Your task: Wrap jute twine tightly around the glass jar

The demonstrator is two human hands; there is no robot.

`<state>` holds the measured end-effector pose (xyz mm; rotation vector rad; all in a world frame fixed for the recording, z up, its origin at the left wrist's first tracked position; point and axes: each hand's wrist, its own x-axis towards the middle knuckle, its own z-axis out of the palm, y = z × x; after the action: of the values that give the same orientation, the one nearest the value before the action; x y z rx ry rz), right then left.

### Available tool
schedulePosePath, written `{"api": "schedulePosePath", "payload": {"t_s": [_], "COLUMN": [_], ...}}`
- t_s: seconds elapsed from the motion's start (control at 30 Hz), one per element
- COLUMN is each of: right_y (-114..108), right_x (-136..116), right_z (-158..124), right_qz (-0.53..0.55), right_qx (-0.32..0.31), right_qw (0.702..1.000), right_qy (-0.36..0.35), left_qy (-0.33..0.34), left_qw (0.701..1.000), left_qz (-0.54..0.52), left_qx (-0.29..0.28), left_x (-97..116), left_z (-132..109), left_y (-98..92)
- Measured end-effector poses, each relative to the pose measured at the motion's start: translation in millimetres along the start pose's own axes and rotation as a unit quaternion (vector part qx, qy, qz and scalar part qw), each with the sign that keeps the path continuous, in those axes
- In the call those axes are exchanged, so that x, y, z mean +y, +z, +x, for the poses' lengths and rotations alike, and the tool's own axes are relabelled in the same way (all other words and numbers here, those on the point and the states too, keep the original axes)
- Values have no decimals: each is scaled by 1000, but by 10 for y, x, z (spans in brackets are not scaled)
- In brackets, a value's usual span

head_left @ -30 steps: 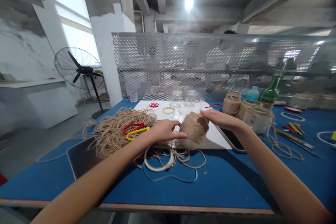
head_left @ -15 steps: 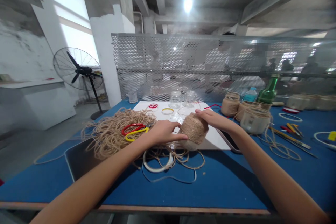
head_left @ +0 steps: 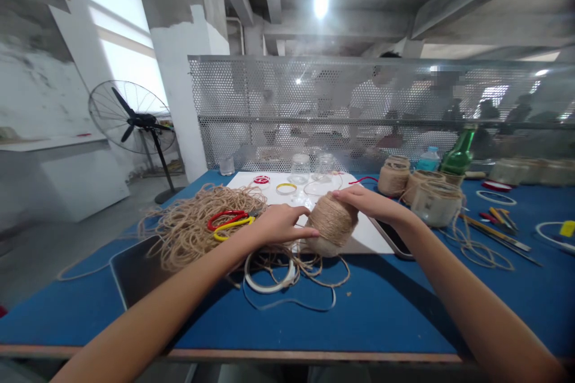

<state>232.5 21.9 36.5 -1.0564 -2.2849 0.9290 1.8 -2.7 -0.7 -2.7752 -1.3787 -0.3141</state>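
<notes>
right hand (head_left: 368, 201) grips twine-wrapped jar (head_left: 331, 221) from above; left hand (head_left: 281, 224) open, fingertips on its side; base (head_left: 320, 246) unwrapped; two bare jars (head_left: 300, 169) beyond

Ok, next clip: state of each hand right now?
Left hand: open, touching the twine-wrapped jar.
Right hand: closed over the jar's top, holding it.

It was a craft workshop in a bare concrete building. A long blue-topped workbench (head_left: 381, 323) was spread with loose jute twine (head_left: 197, 227), twine-wrapped jars (head_left: 435, 204) and slim hand tools (head_left: 494, 232). A pedestal fan (head_left: 132, 116) stood near a rough concrete pillar (head_left: 182, 102), and other people (head_left: 377, 87) showed dimly behind a perforated metal screen (head_left: 278, 96).
</notes>
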Motion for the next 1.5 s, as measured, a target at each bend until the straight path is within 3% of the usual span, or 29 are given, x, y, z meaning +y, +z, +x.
{"api": "schedulePosePath", "payload": {"t_s": [0.43,0.57,0.7,0.83,0.93,1.3,1.5], "right_y": [-33,-41,-47,-46,-47,-37,-30], "right_x": [52,36,35,35,41,8,-3], "right_z": [5,4,4,0,-1,-33,-35], "right_qz": [-25,-41,-45,-41,-46,-29,-13], "right_qx": [-5,-7,-12,-12,-8,-14,-14], "right_qw": [1000,999,999,999,999,999,1000], "right_qy": [0,3,-2,-4,-2,0,8], "left_qy": [52,71,108,140,148,90,24], "left_qw": [998,989,958,930,920,968,994], "left_qz": [-13,84,185,213,222,130,50], "left_qx": [30,98,189,266,286,196,93], "left_x": [-77,-65,-43,-43,-52,-113,-87], "left_z": [0,-23,-33,-34,-32,6,18], "left_y": [-43,-33,7,25,33,119,69]}}
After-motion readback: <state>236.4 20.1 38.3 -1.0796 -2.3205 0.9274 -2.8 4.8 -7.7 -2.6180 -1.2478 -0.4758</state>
